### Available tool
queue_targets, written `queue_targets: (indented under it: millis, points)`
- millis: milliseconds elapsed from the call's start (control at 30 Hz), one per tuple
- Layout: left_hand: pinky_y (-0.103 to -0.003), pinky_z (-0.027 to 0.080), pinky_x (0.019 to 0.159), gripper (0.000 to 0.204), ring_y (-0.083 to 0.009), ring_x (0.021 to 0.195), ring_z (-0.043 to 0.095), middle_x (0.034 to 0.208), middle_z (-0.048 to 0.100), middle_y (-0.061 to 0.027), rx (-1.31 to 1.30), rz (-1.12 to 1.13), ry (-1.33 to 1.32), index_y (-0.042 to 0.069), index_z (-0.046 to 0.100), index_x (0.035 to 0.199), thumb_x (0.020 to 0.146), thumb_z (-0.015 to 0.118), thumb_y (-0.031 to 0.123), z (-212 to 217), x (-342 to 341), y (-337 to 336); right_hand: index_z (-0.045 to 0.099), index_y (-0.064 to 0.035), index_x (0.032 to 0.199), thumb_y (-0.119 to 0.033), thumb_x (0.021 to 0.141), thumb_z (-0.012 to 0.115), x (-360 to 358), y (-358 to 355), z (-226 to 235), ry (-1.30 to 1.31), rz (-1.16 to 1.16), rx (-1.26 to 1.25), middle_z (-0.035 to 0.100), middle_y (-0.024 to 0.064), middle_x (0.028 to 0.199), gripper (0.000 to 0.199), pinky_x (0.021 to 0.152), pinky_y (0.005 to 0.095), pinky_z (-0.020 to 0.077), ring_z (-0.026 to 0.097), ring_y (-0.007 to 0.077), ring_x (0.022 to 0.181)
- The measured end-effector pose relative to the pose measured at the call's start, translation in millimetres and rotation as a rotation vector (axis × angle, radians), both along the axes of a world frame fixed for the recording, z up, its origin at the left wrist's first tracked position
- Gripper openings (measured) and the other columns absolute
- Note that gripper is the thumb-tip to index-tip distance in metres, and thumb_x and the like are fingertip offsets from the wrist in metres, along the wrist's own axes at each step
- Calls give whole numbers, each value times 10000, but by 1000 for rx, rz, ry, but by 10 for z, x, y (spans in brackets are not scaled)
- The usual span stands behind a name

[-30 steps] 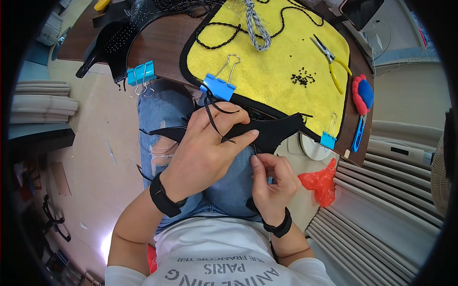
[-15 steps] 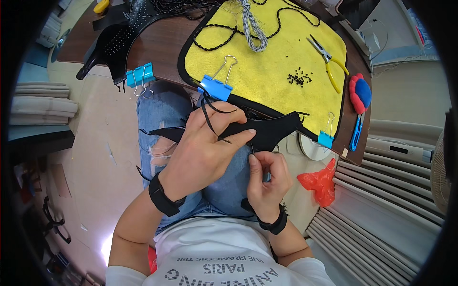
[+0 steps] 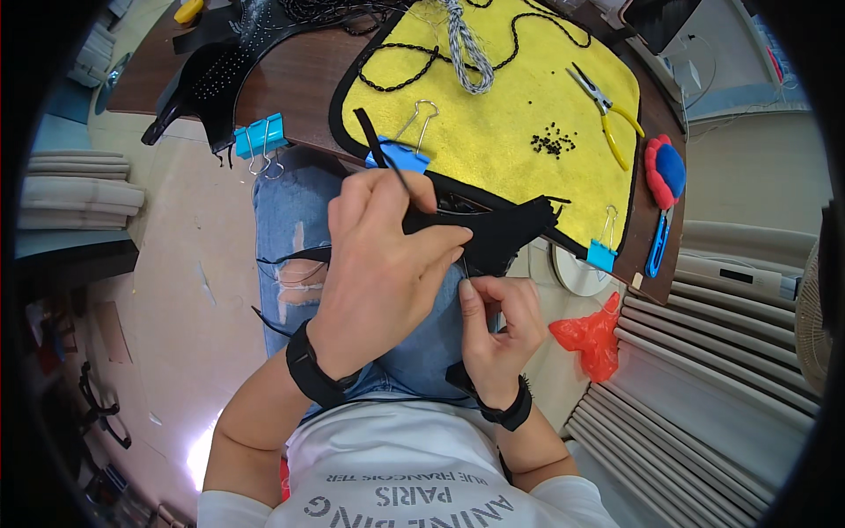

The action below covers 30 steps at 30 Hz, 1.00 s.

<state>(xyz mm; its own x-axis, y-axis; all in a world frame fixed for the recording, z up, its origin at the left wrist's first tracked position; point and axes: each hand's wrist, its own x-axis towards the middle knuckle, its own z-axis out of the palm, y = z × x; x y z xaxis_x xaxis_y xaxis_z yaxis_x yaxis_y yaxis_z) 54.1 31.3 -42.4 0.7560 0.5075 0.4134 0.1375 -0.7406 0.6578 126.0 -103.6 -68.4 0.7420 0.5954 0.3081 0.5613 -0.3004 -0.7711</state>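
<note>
So, left hand (image 3: 380, 255) pinches black fabric (image 3: 502, 227) — right hand (image 3: 500, 330), perhaps a needle (image 3: 466, 267).

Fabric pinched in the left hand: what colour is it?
The fabric in the left hand is black; it shows best in the head view.

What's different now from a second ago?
The left hand turned slightly counterclockwise, shifting the black cloth; a black strap now sticks up across the blue clip. Nothing visibly taken or released. The right hand still pinches something thin; beads and pliers stayed put.
</note>
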Motion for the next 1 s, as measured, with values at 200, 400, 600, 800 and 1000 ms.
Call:
queue_targets:
  millis: [200, 400, 600, 800, 1000]
  points:
    - [-340, 350, 737, 167, -242, 835, 435, 828, 451, -52, -94, 99, 39, 99, 704, 797, 634, 723, 65, 6, 16, -28, 636, -1, 766, 16, 732, 703, 16, 7, 30, 11, 9, 1, 544, 55, 659, 77, 481, 224, 363, 483, 122, 560]
    - [-334, 361, 713, 159, -242, 814, 427, 815, 442, -58, -151, 91, 21, 91, 707, 797, 641, 721, 64, -4, 15, -23, 644, 3, 774, 23, 734, 700, 28, -20, 108, 1, 45, -30, 552, 56, 642, 71, 478, 217, 363, 486, 115, 537]
    - [-284, 358, 692, 217, -199, 800, 396, 815, 398, -36, -136, 86, 56, 94, 720, 845, 632, 753, 65, 17, 9, -17, 648, 9, 784, 21, 741, 697, 28, -32, 119, -2, 76, -46, 550, 52, 622, 66, 476, 216, 365, 487, 111, 514]
    - [-281, 359, 692, 211, -198, 803, 396, 814, 399, -34, -140, 89, 66, 93, 720, 845, 638, 751, 69, 24, 10, -21, 647, -5, 785, 26, 731, 683, -10, -20, 131, 49, 25, -66, 589, 73, 633, 71, 478, 253, 415, 530, 168, 523]
    - [-317, 365, 712, 177, -228, 817, 417, 813, 426, -51, -158, 102, 55, 87, 715, 814, 639, 729, 64, 21, 11, -33, 635, -5, 786, 27, 739, 678, -24, -2, 101, 53, 13, -54, 582, 70, 634, 72, 465, 245, 413, 524, 159, 511]
